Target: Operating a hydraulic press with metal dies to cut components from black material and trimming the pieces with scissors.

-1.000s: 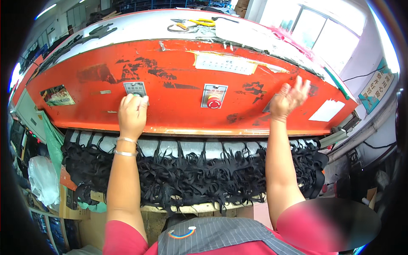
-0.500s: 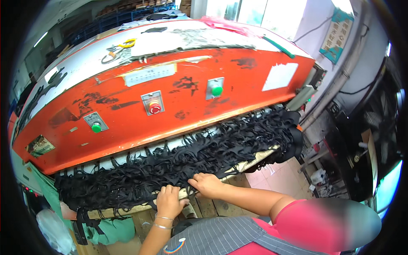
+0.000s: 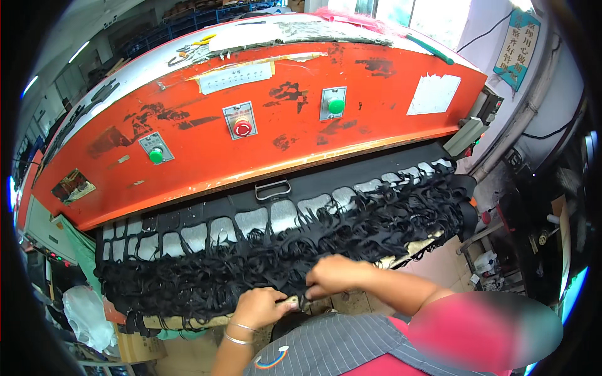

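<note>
A tangled mass of black cut-out strips lies along the front of a wide press bed. Its front edge is a pale, worn bar. My left hand, with two bangles at the wrist, is closed at this edge, fingers curled into the strips beside the bar. To its right, my right hand is closed too, its fingertips pinching the strips low at the edge. Behind the heap, a web of black strips stretches over pale silvery cells. A metal handle sits on the dark plate further back.
The orange machine front rises behind the bed, with green buttons and a red stop button. Yellow-handled pliers lie on top. A plastic bag hangs at the left; a pipe runs at the right.
The web of strips has come toward me from under the machine, exposing the silvery cells, dark plate and metal handle. My right hand has moved slightly right, and the hands are further apart.
</note>
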{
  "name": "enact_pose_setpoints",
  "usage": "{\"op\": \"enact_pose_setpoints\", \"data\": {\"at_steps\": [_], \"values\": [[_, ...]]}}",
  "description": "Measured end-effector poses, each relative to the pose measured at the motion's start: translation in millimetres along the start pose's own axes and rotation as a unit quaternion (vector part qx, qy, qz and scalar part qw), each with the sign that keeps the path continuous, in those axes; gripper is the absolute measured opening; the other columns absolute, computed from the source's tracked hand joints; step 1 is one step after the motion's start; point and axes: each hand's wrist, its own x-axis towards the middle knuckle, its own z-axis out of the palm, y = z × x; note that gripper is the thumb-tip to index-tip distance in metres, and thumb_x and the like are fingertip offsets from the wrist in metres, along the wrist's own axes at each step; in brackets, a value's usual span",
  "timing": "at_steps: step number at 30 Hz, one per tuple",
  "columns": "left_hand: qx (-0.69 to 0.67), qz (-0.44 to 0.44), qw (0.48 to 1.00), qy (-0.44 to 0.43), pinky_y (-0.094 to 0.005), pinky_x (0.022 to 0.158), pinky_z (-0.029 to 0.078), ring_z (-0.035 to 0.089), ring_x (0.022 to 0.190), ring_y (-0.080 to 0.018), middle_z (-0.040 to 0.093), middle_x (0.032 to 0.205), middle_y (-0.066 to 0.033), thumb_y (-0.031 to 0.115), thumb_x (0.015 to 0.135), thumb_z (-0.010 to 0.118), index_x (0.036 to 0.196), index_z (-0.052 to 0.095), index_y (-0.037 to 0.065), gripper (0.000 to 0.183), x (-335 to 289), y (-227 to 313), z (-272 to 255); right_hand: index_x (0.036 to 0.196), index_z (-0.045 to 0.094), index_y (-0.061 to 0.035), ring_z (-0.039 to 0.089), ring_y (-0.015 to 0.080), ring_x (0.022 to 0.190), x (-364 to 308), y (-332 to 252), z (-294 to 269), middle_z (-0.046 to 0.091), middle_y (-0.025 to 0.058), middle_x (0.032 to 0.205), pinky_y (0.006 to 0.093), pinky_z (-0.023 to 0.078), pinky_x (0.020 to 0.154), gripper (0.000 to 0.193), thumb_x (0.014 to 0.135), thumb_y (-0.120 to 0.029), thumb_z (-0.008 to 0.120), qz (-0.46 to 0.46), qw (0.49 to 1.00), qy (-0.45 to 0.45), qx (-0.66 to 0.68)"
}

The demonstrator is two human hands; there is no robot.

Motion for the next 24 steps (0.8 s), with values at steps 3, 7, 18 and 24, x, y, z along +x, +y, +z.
{"op": "enact_pose_setpoints", "data": {"at_steps": [3,7,18,24], "values": [[-0.093,0.069,0.976,0.184,-0.0357,0.069,0.052,0.066,0.077,-0.0295,0.067,0.080,-0.0118,0.034,0.079,0.071,0.085,0.073,0.009,0.026,72,-8,-34,0.082,0.066,-0.0075,0.066,0.0367,0.074,62,45,-62,0.067,0.0162,0.078,0.0483,0.052,0.066,0.025,0.083,-0.032,0.061,0.005,0.969,0.228,-0.091],[-0.054,0.138,0.913,0.381,-0.0376,0.081,0.047,0.060,0.091,-0.0298,0.065,0.092,-0.0111,0.025,0.073,0.076,0.095,0.068,0.006,0.030,201,-41,-43,0.113,0.062,-0.0169,0.058,0.0261,0.108,194,146,-108,0.060,0.0080,0.113,0.0425,0.050,0.082,0.031,0.084,-0.026,0.060,-0.102,0.924,0.271,-0.249],[-0.035,0.094,0.934,0.343,-0.0376,0.074,0.040,0.053,0.077,-0.0271,0.059,0.076,-0.0064,0.020,0.076,0.070,0.074,0.066,0.007,0.014,264,-67,-37,0.119,0.061,-0.0192,0.052,0.0270,0.119,260,153,-169,0.054,0.0071,0.127,0.0400,0.048,0.094,0.054,0.069,-0.011,0.076,-0.169,0.942,-0.029,-0.289],[-0.107,0.155,0.890,0.414,-0.0363,0.070,0.042,0.051,0.076,-0.0264,0.055,0.071,-0.0078,0.013,0.076,0.069,0.073,0.065,0.004,0.010,286,-34,-68,0.115,0.065,-0.0202,0.055,0.0287,0.115,283,204,-162,0.059,0.0077,0.118,0.0406,0.049,0.090,0.031,0.086,-0.023,0.055,-0.241,0.940,0.023,-0.242]]}}
